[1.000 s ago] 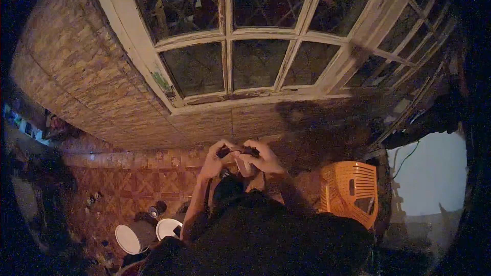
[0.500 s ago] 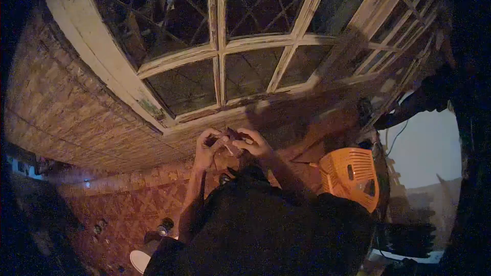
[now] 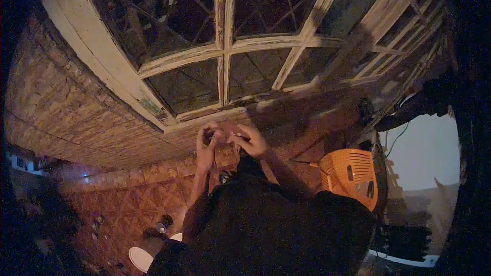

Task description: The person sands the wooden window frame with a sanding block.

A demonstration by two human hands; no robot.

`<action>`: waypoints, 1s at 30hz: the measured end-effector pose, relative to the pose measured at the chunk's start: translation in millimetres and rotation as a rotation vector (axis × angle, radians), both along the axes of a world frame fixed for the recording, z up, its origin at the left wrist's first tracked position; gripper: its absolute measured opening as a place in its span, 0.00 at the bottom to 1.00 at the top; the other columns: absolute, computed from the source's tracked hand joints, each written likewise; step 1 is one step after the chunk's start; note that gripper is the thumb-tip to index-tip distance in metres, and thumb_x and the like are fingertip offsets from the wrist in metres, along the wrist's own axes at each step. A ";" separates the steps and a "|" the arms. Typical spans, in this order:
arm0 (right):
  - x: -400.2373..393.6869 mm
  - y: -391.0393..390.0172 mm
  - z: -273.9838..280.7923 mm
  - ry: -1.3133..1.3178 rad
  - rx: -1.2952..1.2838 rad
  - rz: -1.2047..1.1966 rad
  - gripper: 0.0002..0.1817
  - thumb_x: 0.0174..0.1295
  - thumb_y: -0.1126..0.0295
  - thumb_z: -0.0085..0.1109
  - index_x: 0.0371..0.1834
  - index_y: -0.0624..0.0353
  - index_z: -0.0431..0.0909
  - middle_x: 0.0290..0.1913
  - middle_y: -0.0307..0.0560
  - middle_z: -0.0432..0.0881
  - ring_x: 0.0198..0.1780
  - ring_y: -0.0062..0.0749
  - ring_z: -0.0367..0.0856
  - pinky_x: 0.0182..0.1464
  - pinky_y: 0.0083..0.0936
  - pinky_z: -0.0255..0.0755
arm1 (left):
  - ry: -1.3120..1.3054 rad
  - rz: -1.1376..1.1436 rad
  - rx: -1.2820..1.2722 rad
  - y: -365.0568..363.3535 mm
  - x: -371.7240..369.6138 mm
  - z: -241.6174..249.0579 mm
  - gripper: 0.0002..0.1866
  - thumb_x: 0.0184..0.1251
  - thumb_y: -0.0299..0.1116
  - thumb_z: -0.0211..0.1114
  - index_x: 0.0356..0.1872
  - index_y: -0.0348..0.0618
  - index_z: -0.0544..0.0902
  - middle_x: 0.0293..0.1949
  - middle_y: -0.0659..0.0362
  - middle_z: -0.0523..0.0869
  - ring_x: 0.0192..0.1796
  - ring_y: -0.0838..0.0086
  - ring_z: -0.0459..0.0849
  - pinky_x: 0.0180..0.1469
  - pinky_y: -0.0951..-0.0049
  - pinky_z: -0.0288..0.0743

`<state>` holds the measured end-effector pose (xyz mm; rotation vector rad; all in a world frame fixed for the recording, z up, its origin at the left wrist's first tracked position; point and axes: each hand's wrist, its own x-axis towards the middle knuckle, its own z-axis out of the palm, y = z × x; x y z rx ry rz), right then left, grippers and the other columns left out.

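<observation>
In the head view my two hands are close together at chest height, below a paned window frame. My left hand (image 3: 206, 145) is bent with its fingertips pinched together. Opposite it, my right hand (image 3: 252, 142) has thumb and fingers closed, the tips almost meeting those of the left. A small reddish-brown, soft-looking piece (image 3: 228, 133) lies between the fingertips; dimness and blur hide what it is. Something tiny and pale shows by the right fingertips.
A worn pale window frame (image 3: 225, 48) with dark panes rises ahead, beside a brick-patterned wall (image 3: 76, 107). To the right stands an orange slatted plastic object (image 3: 350, 176), near a pale panel (image 3: 427, 153). Patterned floor (image 3: 133, 197) carries a small cylinder (image 3: 161, 226) and white round object (image 3: 139, 258).
Both hands stay together while the fingers have shifted slightly around the small piece. A pale thin strip seen earlier between them shows less now. The view has moved a little.
</observation>
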<state>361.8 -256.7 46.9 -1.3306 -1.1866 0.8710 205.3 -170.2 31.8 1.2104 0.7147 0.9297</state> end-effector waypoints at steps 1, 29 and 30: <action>11.0 4.7 -2.3 0.000 0.001 0.008 0.15 0.68 0.71 0.55 0.54 0.68 0.73 0.39 0.47 0.84 0.37 0.27 0.81 0.40 0.26 0.73 | -0.015 0.064 -0.009 0.9 -1.8 -1.2 0.12 0.69 0.29 0.62 0.51 0.42 0.75 0.45 0.60 0.80 0.47 0.75 0.78 0.46 0.75 0.73; -85.0 77.1 24.3 -0.468 0.421 0.168 0.19 0.73 0.66 0.45 0.55 0.71 0.77 0.60 0.60 0.77 0.57 0.49 0.77 0.59 0.35 0.69 | 0.184 0.562 0.285 -31.6 -92.7 30.0 0.29 0.70 0.41 0.61 0.68 0.42 0.65 0.64 0.53 0.72 0.66 0.66 0.69 0.68 0.65 0.62; -105.8 73.2 19.6 -0.262 0.269 0.287 0.19 0.72 0.66 0.46 0.57 0.69 0.76 0.59 0.61 0.77 0.58 0.48 0.77 0.59 0.34 0.69 | 0.197 0.605 0.286 -40.8 -99.6 25.8 0.29 0.70 0.41 0.61 0.68 0.42 0.65 0.64 0.53 0.72 0.66 0.66 0.69 0.68 0.65 0.62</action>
